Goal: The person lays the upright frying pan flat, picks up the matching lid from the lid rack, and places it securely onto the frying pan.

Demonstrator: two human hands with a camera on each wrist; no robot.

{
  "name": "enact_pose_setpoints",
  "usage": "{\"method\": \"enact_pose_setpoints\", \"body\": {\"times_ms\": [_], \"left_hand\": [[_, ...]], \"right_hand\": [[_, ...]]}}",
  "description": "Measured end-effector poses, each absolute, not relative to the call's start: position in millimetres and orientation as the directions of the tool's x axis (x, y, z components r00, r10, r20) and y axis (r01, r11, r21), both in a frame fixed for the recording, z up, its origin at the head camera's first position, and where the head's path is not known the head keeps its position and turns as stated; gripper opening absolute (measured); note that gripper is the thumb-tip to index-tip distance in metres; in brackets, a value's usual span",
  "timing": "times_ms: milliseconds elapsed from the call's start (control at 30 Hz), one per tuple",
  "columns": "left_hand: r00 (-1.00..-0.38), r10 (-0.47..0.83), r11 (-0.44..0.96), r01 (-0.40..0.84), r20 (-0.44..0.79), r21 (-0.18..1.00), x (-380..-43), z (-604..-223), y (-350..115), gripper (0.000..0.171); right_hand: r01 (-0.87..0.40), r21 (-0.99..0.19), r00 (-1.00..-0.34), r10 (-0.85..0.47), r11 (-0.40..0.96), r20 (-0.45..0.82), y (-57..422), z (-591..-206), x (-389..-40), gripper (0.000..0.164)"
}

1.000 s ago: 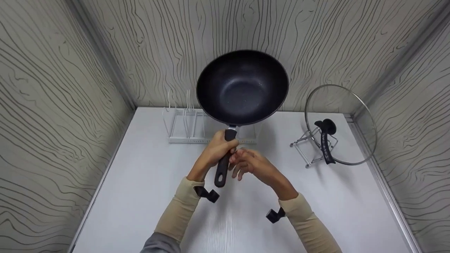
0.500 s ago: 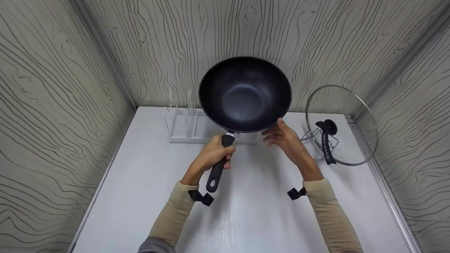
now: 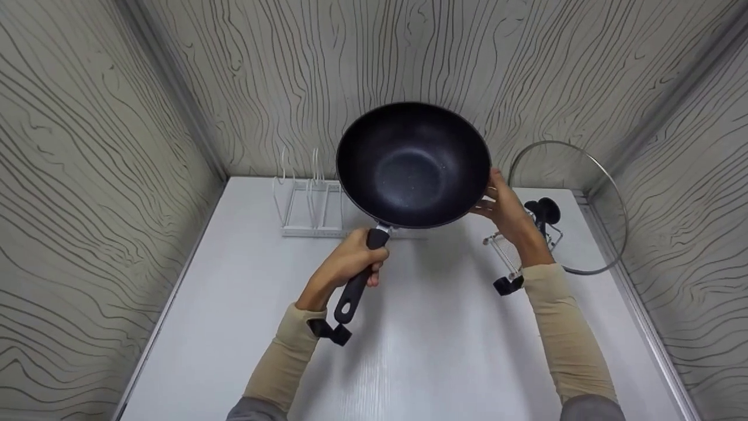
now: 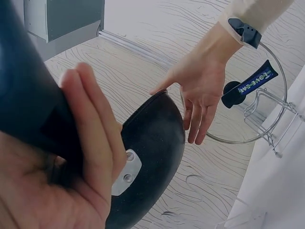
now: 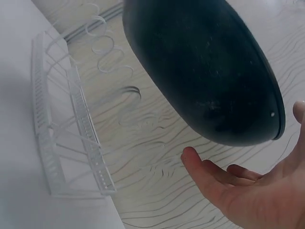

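A deep black wok (image 3: pixel 412 169) is held up above the table, tilted so its inside faces the head camera. My left hand (image 3: pixel 353 257) grips its dark handle (image 3: pixel 353 292), fingers curled round it, as the left wrist view also shows. At the wok's right rim is my right hand (image 3: pixel 508 213), its fingers (image 4: pixel 205 125) fairly straight and spread. The right wrist view shows a gap between those fingers and the underside of the wok (image 5: pixel 209 81); whether the thumb touches the rim is unclear.
Behind the wok stands a white wire rack (image 3: pixel 312 210), partly hidden. To the right, a glass lid (image 3: pixel 624 228) with a black handle (image 4: pixel 257 80) stands upright in a small metal wire stand (image 3: pixel 502 257). Patterned walls (image 3: pixel 280 70) enclose the white table (image 3: pixel 409 351).
My right hand has left the handle area and moved right and up to the wok's right rim. The wok has shifted slightly right and nearer, its handle end swinging left; my left hand keeps its grip.
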State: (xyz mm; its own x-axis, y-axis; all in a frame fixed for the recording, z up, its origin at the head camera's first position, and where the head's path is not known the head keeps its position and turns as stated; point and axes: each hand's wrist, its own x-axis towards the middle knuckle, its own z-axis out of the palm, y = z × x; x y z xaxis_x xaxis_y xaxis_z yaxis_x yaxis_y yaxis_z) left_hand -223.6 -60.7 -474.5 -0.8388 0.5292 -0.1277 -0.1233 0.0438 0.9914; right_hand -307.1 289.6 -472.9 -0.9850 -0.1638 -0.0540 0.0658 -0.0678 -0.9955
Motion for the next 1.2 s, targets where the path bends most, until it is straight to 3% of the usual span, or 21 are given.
{"method": "enact_pose_setpoints", "body": {"times_ms": [367,1200], "left_hand": [[-0.823,0.548,0.077,-0.129,-0.150,0.989,-220.7,-473.1,-65.2,0.017],[-0.781,0.592,0.075,-0.189,-0.196,0.979,-222.1,-477.8,-77.9,0.032]], "right_hand": [[0.141,-0.990,-0.973,-0.185,0.008,-0.140,307.5,-462.0,-325.1,0.090],[0.185,-0.979,-0.963,-0.183,0.080,-0.197,319.4,-459.9,-338.2,0.062]]}}
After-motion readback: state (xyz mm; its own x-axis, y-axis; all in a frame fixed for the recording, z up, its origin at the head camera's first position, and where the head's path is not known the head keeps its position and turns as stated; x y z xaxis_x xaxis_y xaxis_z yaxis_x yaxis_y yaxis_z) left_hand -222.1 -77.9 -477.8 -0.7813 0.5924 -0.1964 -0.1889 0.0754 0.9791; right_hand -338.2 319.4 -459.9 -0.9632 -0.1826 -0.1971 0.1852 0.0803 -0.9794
